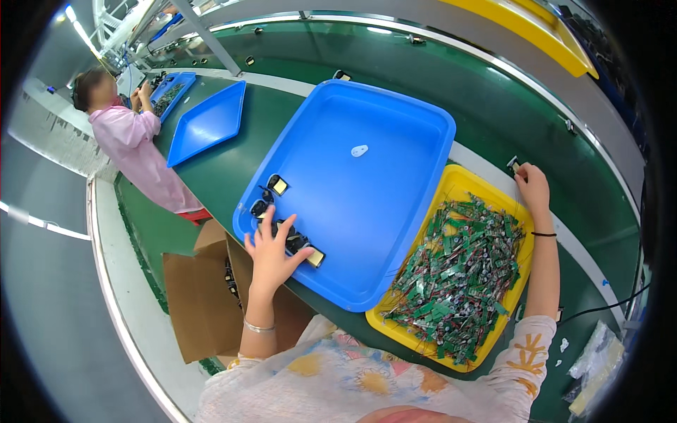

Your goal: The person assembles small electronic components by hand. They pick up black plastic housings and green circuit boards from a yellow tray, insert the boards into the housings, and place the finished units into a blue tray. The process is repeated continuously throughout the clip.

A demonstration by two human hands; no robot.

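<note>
My left hand (271, 250) is at the near left corner of a large blue tray (395, 95), its fingers spread over a row of small black parts (296, 241) with cream pads. The thumb touches the end part (316, 256) of that row. Another such black part (278, 185) lies just beyond the fingers. Out to the right, my right hand (534, 185) reaches over the green belt, fingertips pinched on a small black part with a cream face (514, 166). The hand partly covers it.
A yellow tray (377, 321) heaped with small green circuit boards and wires stands beside the blue one. Left are a cardboard box (190, 303) and a smaller blue tray (204, 127); farther, a person in pink (134, 141) works. Small parts (416, 40) lie along the belt.
</note>
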